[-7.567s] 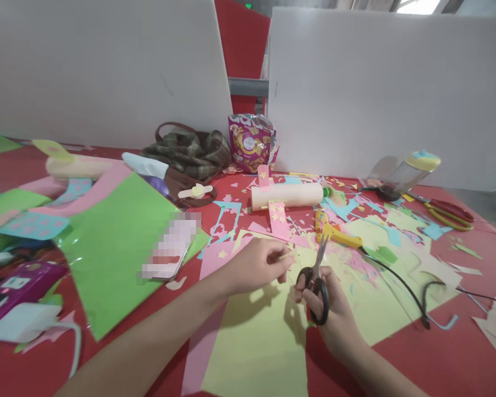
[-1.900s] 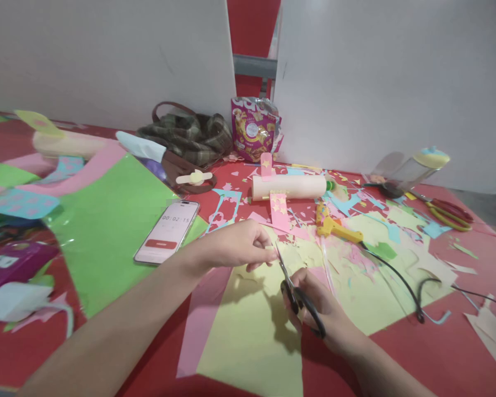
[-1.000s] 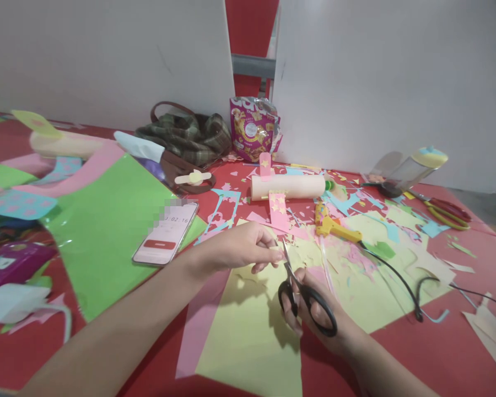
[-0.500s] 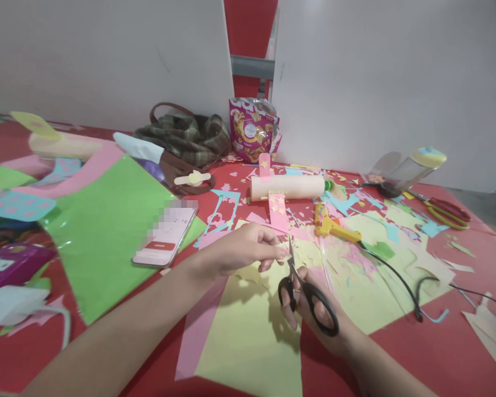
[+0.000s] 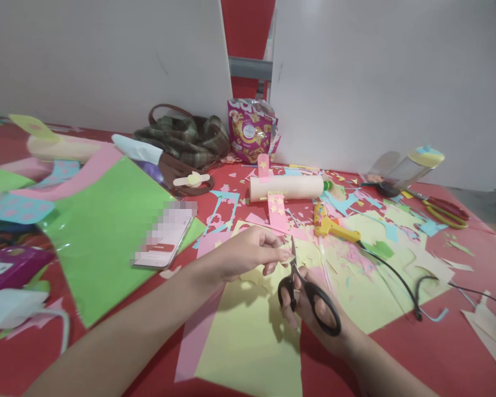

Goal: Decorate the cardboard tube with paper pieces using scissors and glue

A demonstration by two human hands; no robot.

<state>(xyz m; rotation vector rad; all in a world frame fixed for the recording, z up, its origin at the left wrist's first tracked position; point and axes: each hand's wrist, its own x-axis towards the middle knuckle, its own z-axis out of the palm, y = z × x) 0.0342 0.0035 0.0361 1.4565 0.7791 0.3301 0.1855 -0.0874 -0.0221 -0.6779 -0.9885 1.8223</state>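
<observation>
My left hand [image 5: 261,251] pinches a small piece of pale yellow paper [image 5: 287,252] between thumb and fingertips. My right hand [image 5: 310,300] has its fingers through the black handles of a pair of scissors [image 5: 294,266], blades pointing away from me and touching or close beside the paper piece. Beneath both hands lies a yellow paper sheet [image 5: 248,336], partly over a pink sheet [image 5: 198,331]. Beyond the hands rests a cream paper tube [image 5: 293,188] on its side, with pink star-dotted strips [image 5: 276,209] and a green end at its right.
A yellow glue gun [image 5: 334,227] with a black cord lies right of the tube among paper scraps. A phone [image 5: 165,237] lies on a green sheet [image 5: 91,237] at left. Behind are a plaid bag [image 5: 186,135] and snack bag [image 5: 251,129]. Red-handled scissors [image 5: 446,212] lie far right.
My left hand has shifted slightly right with the paper piece, toward the scissor blades. The blades look closer together than before. The other things stay in place.
</observation>
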